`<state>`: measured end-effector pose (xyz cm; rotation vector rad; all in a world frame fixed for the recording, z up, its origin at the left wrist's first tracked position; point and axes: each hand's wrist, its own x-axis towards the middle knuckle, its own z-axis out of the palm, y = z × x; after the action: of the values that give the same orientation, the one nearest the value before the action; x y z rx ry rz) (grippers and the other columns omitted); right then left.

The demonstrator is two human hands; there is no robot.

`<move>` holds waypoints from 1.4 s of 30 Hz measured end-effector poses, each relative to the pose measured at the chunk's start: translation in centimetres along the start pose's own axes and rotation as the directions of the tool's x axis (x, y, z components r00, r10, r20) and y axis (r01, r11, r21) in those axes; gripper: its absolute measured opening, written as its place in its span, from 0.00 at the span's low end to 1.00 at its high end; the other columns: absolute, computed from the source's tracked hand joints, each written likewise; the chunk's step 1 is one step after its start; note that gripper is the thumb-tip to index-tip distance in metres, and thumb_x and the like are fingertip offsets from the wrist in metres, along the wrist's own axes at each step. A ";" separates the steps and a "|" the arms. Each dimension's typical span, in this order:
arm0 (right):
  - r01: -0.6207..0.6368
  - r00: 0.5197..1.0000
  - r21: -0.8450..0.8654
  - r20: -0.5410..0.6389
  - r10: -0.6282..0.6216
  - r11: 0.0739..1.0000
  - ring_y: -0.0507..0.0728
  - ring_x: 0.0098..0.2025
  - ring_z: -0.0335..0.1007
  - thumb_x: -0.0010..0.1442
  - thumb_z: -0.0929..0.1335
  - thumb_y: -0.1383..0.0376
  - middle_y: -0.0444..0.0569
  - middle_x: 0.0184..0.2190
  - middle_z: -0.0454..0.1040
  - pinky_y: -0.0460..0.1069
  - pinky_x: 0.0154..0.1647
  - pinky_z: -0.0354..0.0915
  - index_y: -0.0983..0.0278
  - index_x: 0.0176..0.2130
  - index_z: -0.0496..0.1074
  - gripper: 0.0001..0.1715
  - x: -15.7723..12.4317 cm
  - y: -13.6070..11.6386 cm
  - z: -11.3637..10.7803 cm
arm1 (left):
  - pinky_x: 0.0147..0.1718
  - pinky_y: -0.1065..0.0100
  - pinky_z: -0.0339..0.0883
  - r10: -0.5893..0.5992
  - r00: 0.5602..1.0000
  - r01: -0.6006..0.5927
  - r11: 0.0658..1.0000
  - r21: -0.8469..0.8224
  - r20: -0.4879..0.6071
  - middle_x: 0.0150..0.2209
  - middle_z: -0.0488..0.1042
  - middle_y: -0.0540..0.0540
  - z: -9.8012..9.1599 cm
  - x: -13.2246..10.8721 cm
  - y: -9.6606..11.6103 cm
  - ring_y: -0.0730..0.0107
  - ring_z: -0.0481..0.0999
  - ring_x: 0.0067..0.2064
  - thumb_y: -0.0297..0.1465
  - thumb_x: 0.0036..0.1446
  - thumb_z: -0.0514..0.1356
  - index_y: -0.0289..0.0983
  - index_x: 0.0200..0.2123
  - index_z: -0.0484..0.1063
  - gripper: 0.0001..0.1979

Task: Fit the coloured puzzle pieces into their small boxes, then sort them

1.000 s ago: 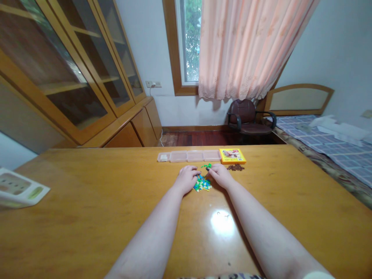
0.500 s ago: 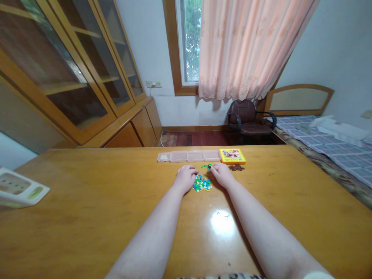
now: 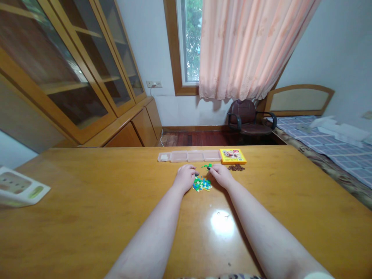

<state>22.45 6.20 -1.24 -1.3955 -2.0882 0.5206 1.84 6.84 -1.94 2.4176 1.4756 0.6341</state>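
A small pile of mixed blue, green, white and yellow building bricks (image 3: 202,185) lies on the table between my two hands. My left hand (image 3: 185,179) rests at the pile's left edge, fingers curled together, with a small dark piece at the tips. On the other side, my right hand (image 3: 221,174) is closed in a pinch. A small shiny black thing (image 3: 208,168) shows at its fingertips, too small to name. Just beyond lie a few loose green bricks (image 3: 204,166). Right of my right hand is a heap of brown bricks (image 3: 236,167).
A clear plastic tray with compartments (image 3: 195,156) lies along the table's far side, a white piece in its left end. Beside it sits a yellow box (image 3: 233,156). A white plastic object (image 3: 21,188) stands at the left. Beyond the wooden table (image 3: 101,209) is an armchair (image 3: 245,118).
Both hands stay almost in place beside the pile. The fingertips of my right hand have shifted slightly, and the dark piece at my left fingertips shows more clearly.
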 end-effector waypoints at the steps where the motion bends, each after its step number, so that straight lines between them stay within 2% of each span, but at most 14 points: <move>1: 0.028 0.999 0.038 0.025 -0.029 0.999 0.53 0.29 0.66 0.64 0.58 0.60 0.49 0.23 0.73 0.46 0.32 0.57 0.65 0.25 0.76 0.26 -0.1 -0.1 0.0 | 0.52 0.60 0.59 -0.015 1.000 0.015 1.000 0.001 -0.012 0.44 0.74 0.48 0.0 0.0 0.0 0.64 0.68 0.48 0.24 0.52 0.53 0.44 0.34 0.79 0.16; 4: 0.097 0.993 0.086 0.058 -0.102 0.992 0.53 0.29 0.65 0.64 0.59 0.60 0.47 0.21 0.72 0.47 0.33 0.57 0.65 0.23 0.75 0.25 -0.1 -0.4 0.1 | 0.52 0.60 0.59 -0.014 1.000 0.014 1.000 -0.018 -0.027 0.44 0.74 0.48 0.0 0.1 0.0 0.64 0.67 0.49 0.23 0.51 0.53 0.43 0.33 0.79 0.15; 7: 0.131 0.988 0.047 0.074 -0.134 0.990 0.53 0.28 0.64 0.64 0.59 0.60 0.47 0.20 0.71 0.47 0.34 0.57 0.65 0.21 0.74 0.26 -0.1 -0.5 0.2 | 0.52 0.60 0.59 0.051 0.999 -0.052 0.997 -0.055 -0.013 0.43 0.74 0.49 0.0 0.0 0.2 0.65 0.68 0.48 0.23 0.51 0.54 0.43 0.29 0.79 0.14; 12: 0.147 0.981 0.068 0.120 -0.154 0.987 0.54 0.31 0.66 0.64 0.58 0.62 0.48 0.24 0.73 0.47 0.34 0.58 0.65 0.26 0.77 0.24 0.1 -0.6 0.2 | 0.52 0.61 0.60 0.106 0.994 -0.105 0.991 -0.081 0.011 0.42 0.74 0.48 -0.1 -0.1 0.4 0.67 0.68 0.47 0.22 0.50 0.53 0.43 0.32 0.78 0.16; 15: 0.125 0.987 0.115 0.087 -0.135 0.985 0.54 0.32 0.67 0.65 0.56 0.62 0.48 0.27 0.75 0.47 0.36 0.58 0.65 0.27 0.76 0.25 0.1 -0.4 0.2 | 0.52 0.61 0.59 0.141 0.990 -0.138 0.988 -0.074 0.030 0.43 0.74 0.49 -0.1 -0.2 0.5 0.67 0.68 0.48 0.22 0.50 0.52 0.44 0.36 0.78 0.18; 19: 0.041 0.998 0.112 0.035 -0.045 0.993 0.53 0.27 0.66 0.64 0.56 0.61 0.47 0.22 0.72 0.46 0.33 0.58 0.65 0.20 0.73 0.28 -0.1 0.0 0.2 | 0.54 0.60 0.56 0.224 0.969 -0.220 0.974 -0.054 0.099 0.48 0.72 0.50 -0.1 -0.3 0.7 0.66 0.66 0.51 0.23 0.51 0.53 0.46 0.40 0.77 0.19; 22: -0.021 0.999 0.096 0.046 0.017 0.995 0.52 0.24 0.64 0.64 0.57 0.60 0.46 0.18 0.70 0.46 0.30 0.57 0.65 0.17 0.71 0.29 -0.3 0.1 0.2 | 0.55 0.58 0.55 0.186 0.975 -0.185 0.982 -0.024 0.121 0.49 0.72 0.50 0.0 -0.3 0.6 0.64 0.65 0.52 0.23 0.52 0.53 0.47 0.41 0.77 0.19; 27: -0.052 0.997 0.048 0.062 0.049 0.998 0.52 0.23 0.64 0.63 0.58 0.58 0.47 0.18 0.71 0.46 0.29 0.56 0.65 0.18 0.72 0.29 -0.2 -0.1 0.2 | 0.54 0.58 0.56 0.055 0.997 -0.055 0.999 -0.004 0.060 0.46 0.73 0.47 0.0 -0.1 0.3 0.63 0.66 0.51 0.25 0.53 0.53 0.45 0.38 0.78 0.16; 36: 0.044 0.993 0.141 0.102 -0.059 0.989 0.53 0.30 0.68 0.63 0.57 0.64 0.46 0.24 0.75 0.46 0.35 0.58 0.64 0.24 0.76 0.25 -0.2 -0.3 0.1 | 0.55 0.59 0.56 0.178 0.978 -0.172 0.983 -0.057 0.108 0.48 0.71 0.48 -0.3 -0.3 0.9 0.65 0.65 0.52 0.23 0.51 0.52 0.45 0.40 0.77 0.19; 42: -0.010 0.999 0.105 0.049 0.005 0.994 0.53 0.27 0.67 0.63 0.58 0.62 0.47 0.21 0.73 0.46 0.33 0.59 0.65 0.20 0.73 0.27 -0.2 0.1 0.2 | 0.57 0.58 0.53 0.188 0.972 -0.180 0.982 -0.064 0.143 0.52 0.68 0.48 -0.4 -0.5 0.9 0.64 0.62 0.55 0.25 0.52 0.53 0.47 0.43 0.75 0.19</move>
<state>22.49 6.03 -1.48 -1.3432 -2.0627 0.6640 2.22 5.99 -1.34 2.5211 1.1737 0.5076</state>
